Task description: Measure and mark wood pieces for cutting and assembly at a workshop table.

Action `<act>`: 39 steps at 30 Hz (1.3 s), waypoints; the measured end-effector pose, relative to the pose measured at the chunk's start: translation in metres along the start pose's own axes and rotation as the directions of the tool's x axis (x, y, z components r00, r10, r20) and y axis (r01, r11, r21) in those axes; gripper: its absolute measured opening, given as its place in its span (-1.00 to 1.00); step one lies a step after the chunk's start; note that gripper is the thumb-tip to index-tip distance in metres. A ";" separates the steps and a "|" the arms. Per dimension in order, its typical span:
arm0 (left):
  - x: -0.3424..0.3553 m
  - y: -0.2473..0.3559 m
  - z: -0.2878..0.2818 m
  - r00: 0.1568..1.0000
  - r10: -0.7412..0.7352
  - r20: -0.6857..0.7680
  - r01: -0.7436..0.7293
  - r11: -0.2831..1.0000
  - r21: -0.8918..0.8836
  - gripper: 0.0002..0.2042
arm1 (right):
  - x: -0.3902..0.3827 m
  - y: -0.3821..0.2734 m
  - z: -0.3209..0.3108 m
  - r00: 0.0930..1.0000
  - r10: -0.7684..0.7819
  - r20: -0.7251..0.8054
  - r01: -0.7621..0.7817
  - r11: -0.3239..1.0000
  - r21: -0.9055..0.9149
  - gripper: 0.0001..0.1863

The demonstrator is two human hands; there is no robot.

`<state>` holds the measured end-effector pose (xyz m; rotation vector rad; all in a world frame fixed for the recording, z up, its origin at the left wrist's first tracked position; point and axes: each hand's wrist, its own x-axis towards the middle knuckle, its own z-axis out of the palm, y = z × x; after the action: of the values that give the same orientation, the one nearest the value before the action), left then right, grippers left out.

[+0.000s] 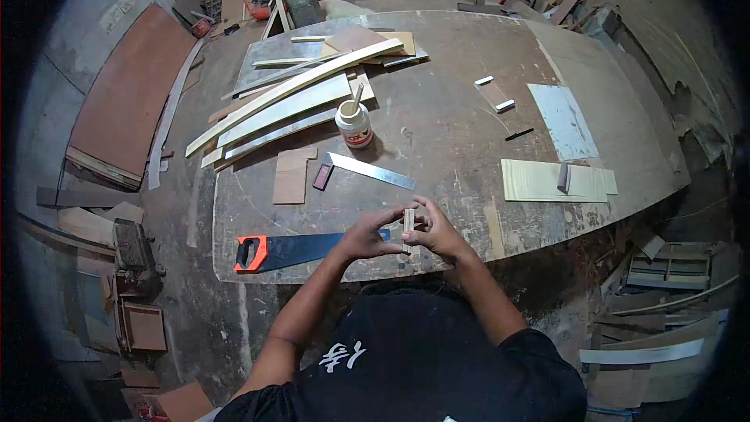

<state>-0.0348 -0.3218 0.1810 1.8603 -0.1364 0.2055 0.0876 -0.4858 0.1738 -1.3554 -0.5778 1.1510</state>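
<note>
Pinching a small wooden piece (408, 223), the left hand (366, 234) and right hand (439, 236) are holding it right of the saw (301, 252); a loosening grip could drop it. Beyond the saw, an open jar (354, 126) is standing, which a careless reach could tip.

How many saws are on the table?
1: the dark-bladed handsaw with an orange-and-black handle, on the brown wooden table, partly behind the bare left hand. The stacked pale boards could hide another.

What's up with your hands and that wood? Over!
Left hand, right hand: both holding wood piece. Saw lying on table, partly covered by left hand.
</note>
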 end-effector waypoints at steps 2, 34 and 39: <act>-0.001 0.001 0.000 1.000 -0.024 -0.002 0.024 1.000 0.007 -0.22 | -0.001 -0.002 0.003 1.000 0.002 -0.002 -0.002 1.000 0.012 0.12; -0.004 0.004 0.001 0.998 0.006 0.065 -0.002 0.998 -0.058 -0.20 | -0.003 0.013 0.002 1.000 -0.027 -0.013 0.028 0.999 0.042 0.12; -0.004 0.008 -0.002 0.987 -0.082 0.138 0.091 0.994 -0.058 -0.23 | -0.003 0.017 0.002 1.000 -0.006 0.000 0.006 1.000 0.018 0.12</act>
<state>-0.0400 -0.3225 0.1877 1.8116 -0.1536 0.0147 0.0799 -0.4907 0.1587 -1.3368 -0.5699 1.1488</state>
